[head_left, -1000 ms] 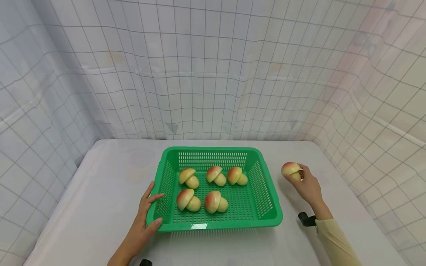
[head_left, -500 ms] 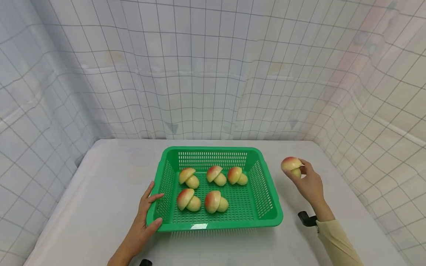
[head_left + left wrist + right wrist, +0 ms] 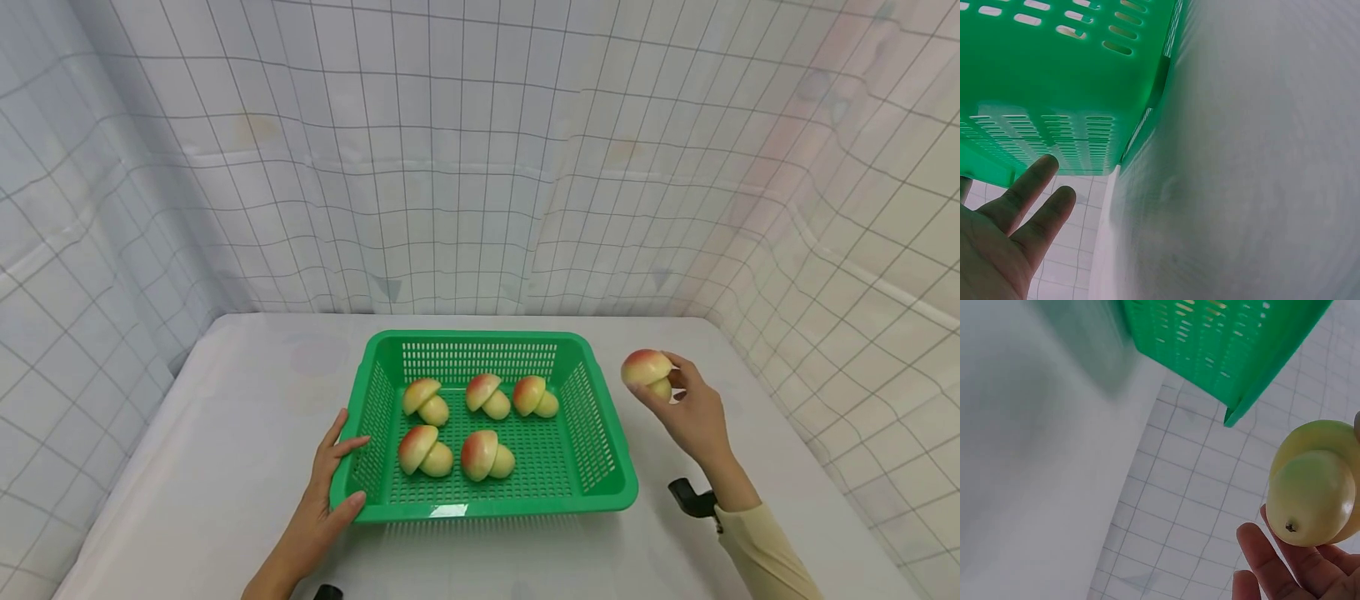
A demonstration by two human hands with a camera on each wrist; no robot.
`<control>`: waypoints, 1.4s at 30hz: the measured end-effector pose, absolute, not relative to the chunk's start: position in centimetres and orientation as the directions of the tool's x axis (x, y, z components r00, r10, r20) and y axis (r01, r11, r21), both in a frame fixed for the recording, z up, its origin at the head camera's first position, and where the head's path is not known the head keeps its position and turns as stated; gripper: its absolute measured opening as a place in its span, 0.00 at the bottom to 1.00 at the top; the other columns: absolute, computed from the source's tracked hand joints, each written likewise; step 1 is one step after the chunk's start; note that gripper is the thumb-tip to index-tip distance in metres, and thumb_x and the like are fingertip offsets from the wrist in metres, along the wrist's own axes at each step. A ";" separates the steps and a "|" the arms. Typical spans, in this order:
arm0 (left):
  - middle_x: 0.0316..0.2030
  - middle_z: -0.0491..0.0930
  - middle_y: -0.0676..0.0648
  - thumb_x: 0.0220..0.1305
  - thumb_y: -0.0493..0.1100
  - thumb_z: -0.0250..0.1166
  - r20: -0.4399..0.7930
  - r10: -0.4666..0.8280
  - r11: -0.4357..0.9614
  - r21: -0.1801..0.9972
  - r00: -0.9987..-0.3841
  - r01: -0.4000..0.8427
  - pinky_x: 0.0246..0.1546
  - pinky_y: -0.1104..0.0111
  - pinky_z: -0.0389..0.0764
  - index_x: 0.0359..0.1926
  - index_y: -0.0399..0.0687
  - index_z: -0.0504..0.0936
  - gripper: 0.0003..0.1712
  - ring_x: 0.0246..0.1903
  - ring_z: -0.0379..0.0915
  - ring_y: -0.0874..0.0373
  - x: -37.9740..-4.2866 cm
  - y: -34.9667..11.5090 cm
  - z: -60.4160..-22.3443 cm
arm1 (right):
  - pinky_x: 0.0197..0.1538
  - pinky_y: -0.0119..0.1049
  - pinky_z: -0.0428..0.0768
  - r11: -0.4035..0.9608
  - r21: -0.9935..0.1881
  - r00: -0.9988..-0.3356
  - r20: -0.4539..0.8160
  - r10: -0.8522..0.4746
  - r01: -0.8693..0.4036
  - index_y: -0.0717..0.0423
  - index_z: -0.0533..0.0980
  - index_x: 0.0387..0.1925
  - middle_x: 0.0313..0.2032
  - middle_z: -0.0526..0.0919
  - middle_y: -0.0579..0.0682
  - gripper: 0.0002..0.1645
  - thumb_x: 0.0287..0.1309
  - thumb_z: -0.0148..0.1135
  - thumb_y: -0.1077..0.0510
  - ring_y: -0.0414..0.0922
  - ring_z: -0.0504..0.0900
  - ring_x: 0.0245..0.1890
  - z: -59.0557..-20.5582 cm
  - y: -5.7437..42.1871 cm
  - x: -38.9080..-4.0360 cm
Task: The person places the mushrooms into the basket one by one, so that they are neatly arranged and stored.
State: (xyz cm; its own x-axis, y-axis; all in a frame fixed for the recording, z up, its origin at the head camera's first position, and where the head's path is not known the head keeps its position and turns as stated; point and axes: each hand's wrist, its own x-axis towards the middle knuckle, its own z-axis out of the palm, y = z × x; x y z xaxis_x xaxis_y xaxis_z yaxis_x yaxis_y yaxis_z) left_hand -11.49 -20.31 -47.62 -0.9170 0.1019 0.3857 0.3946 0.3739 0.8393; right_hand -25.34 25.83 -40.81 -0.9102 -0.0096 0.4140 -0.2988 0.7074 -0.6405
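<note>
A toy mushroom [image 3: 647,372] with a red-and-yellow cap and pale stem is pinched between the thumb and fingers of my right hand [image 3: 693,417], above the table to the right of the green basket [image 3: 495,505]. Up close in the right wrist view, the stem end of the mushroom [image 3: 1313,497] faces the camera. My left hand [image 3: 324,492] rests on the basket's left rim, with a finger and the thumb reaching over it. In the left wrist view, two straight fingers [image 3: 1041,228] spread beside the basket's outer wall. Inside the basket lie several similar mushrooms [image 3: 486,456].
A white cloth covers the table [image 3: 202,450]. Grid-patterned curtains [image 3: 465,208] hang behind and at both sides. A black wrist camera mount [image 3: 692,498] sticks out from the right wrist near the table.
The right hand has raised the mushroom from near the tabletop and moved it slightly left toward the basket. The left hand, the basket and the mushrooms inside have not moved.
</note>
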 end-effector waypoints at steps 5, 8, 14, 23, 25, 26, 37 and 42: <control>0.74 0.33 0.49 0.60 0.32 0.55 0.388 0.105 0.367 0.841 -0.916 0.398 0.55 0.79 0.47 0.67 0.44 0.60 0.33 0.71 0.29 0.55 -11.5 -20.3 -47.6 | 0.42 0.47 0.69 0.669 -0.660 -0.911 0.408 -0.061 -0.341 0.58 0.69 0.58 0.39 0.82 0.57 0.36 0.52 0.70 0.48 0.49 0.76 0.40 -39.7 25.0 -24.5; 0.74 0.33 0.47 0.60 0.32 0.55 0.389 0.105 0.369 0.839 -0.915 0.400 0.55 0.79 0.48 0.67 0.45 0.60 0.33 0.71 0.29 0.55 -11.5 -20.4 -47.7 | 0.41 0.47 0.69 0.658 -0.666 -0.912 0.401 -0.083 -0.353 0.56 0.70 0.58 0.39 0.83 0.56 0.34 0.51 0.70 0.48 0.50 0.74 0.40 -39.1 24.5 -24.0; 0.74 0.33 0.46 0.60 0.32 0.55 0.389 0.107 0.372 0.837 -0.915 0.400 0.55 0.79 0.47 0.67 0.45 0.60 0.33 0.71 0.29 0.55 -11.5 -20.4 -47.7 | 0.41 0.47 0.69 0.642 -0.654 -0.901 0.408 -0.146 -0.400 0.57 0.69 0.56 0.39 0.83 0.54 0.33 0.51 0.71 0.51 0.48 0.74 0.39 -38.0 23.7 -23.4; 0.74 0.33 0.46 0.60 0.32 0.55 0.397 0.111 0.370 0.834 -0.911 0.408 0.55 0.79 0.48 0.67 0.45 0.60 0.34 0.71 0.29 0.55 -11.5 -20.4 -47.7 | 0.43 0.43 0.70 0.645 -0.619 -0.885 0.407 -0.226 -0.449 0.56 0.67 0.55 0.37 0.82 0.48 0.33 0.50 0.71 0.52 0.44 0.75 0.38 -37.1 22.9 -23.1; 0.73 0.33 0.46 0.60 0.32 0.56 0.399 0.111 0.370 0.833 -0.910 0.410 0.56 0.79 0.48 0.67 0.45 0.60 0.34 0.71 0.29 0.55 -11.5 -20.4 -47.8 | 0.43 0.45 0.70 0.642 -0.619 -0.885 0.396 -0.243 -0.453 0.55 0.67 0.55 0.38 0.82 0.48 0.34 0.50 0.72 0.52 0.44 0.75 0.39 -36.9 22.7 -23.0; 0.74 0.33 0.46 0.60 0.32 0.56 0.399 0.111 0.369 0.834 -0.910 0.410 0.56 0.79 0.48 0.67 0.45 0.60 0.34 0.71 0.29 0.54 -11.5 -20.4 -47.8 | 0.44 0.45 0.70 0.642 -0.616 -0.885 0.390 -0.254 -0.456 0.55 0.67 0.55 0.38 0.82 0.48 0.34 0.49 0.72 0.52 0.44 0.75 0.39 -36.8 22.6 -23.0; 0.74 0.33 0.51 0.60 0.33 0.55 0.389 0.110 0.367 0.840 -0.915 0.401 0.56 0.78 0.47 0.68 0.45 0.60 0.34 0.71 0.29 0.54 -11.5 -20.4 -47.8 | 0.37 0.44 0.72 0.655 -0.604 -0.888 0.251 -0.385 -0.455 0.50 0.68 0.53 0.38 0.81 0.47 0.33 0.48 0.72 0.47 0.48 0.74 0.38 -35.5 21.3 -23.0; 0.74 0.33 0.48 0.60 0.32 0.55 0.388 0.107 0.369 0.839 -0.915 0.399 0.56 0.78 0.47 0.68 0.45 0.60 0.33 0.71 0.29 0.54 -11.5 -20.4 -47.7 | 0.34 0.42 0.73 0.654 -0.585 -0.866 0.193 -0.461 -0.479 0.49 0.68 0.52 0.34 0.80 0.42 0.33 0.46 0.73 0.47 0.46 0.76 0.36 -35.1 20.5 -23.2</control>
